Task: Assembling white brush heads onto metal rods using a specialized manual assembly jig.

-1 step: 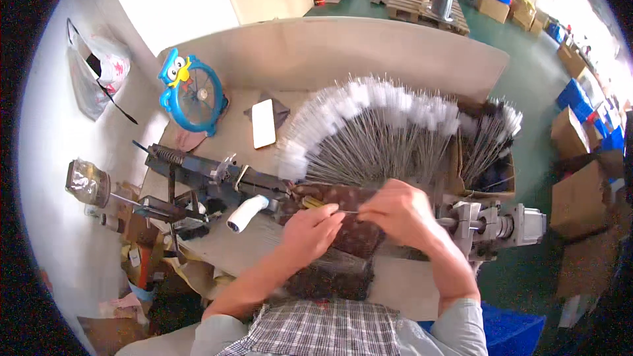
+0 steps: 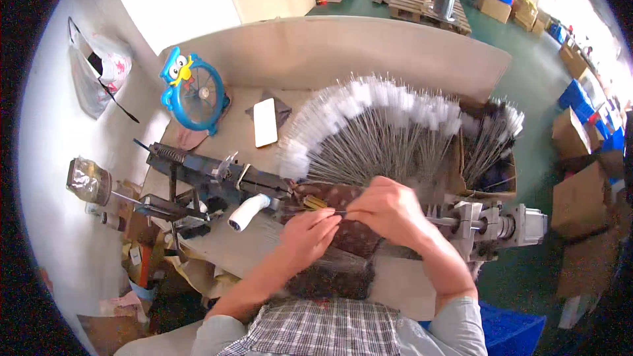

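My left hand (image 2: 308, 234) and my right hand (image 2: 390, 211) meet over a brown patterned cloth (image 2: 348, 240) at the table's front. Between the fingertips of both hands I pinch a thin wire stem (image 2: 335, 212), held level. Its far end points at the jaws of a dark metal machine (image 2: 211, 175) with a white handle (image 2: 249, 211). Behind my hands a wide fan of wire brushes with white bristle tips (image 2: 369, 118) lies spread on the table. A dark heap of wires (image 2: 326, 277) lies below my left wrist.
A grey motor unit (image 2: 508, 224) sits right of my right arm. A cardboard box of more brushes (image 2: 491, 151) stands beyond it. A white phone (image 2: 265, 122), a blue owl-shaped fan (image 2: 194, 89), a jar (image 2: 89, 181) and a blue crate (image 2: 514, 329) are around.
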`<action>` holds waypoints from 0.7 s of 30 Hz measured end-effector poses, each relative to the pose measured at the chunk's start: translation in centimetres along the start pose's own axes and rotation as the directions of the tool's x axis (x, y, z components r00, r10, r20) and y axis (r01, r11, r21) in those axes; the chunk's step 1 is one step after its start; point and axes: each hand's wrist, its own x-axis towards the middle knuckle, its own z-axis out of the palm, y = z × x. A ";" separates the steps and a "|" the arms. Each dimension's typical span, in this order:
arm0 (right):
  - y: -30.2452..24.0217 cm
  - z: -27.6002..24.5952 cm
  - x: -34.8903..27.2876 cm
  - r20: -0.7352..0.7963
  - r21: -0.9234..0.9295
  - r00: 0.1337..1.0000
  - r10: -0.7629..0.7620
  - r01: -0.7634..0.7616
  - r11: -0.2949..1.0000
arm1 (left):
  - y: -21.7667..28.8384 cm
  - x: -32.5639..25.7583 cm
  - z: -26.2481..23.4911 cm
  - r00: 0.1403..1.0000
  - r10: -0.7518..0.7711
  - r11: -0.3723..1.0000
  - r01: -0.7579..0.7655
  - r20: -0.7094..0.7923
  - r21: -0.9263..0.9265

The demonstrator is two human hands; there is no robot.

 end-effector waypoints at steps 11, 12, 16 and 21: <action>-1.4 9.5 6.1 -0.044 -0.079 0.999 0.019 -0.022 0.997 | -3.1 -7.6 -4.6 0.429 -0.853 -0.020 0.540 0.296 -0.841; -1.5 9.8 6.2 -0.037 -0.087 0.999 0.015 -0.018 0.996 | -3.2 -7.6 -4.8 0.431 -0.853 -0.025 0.531 0.295 -0.847; -1.1 10.2 6.2 -0.018 -0.200 0.999 0.034 -0.037 0.979 | -2.9 -4.5 -6.4 0.423 -0.784 -0.426 0.167 0.455 -0.889; -1.9 9.9 6.6 0.046 -0.244 0.996 0.079 -0.065 0.968 | -4.6 -5.1 -2.0 0.556 -0.781 0.295 0.730 0.284 -0.616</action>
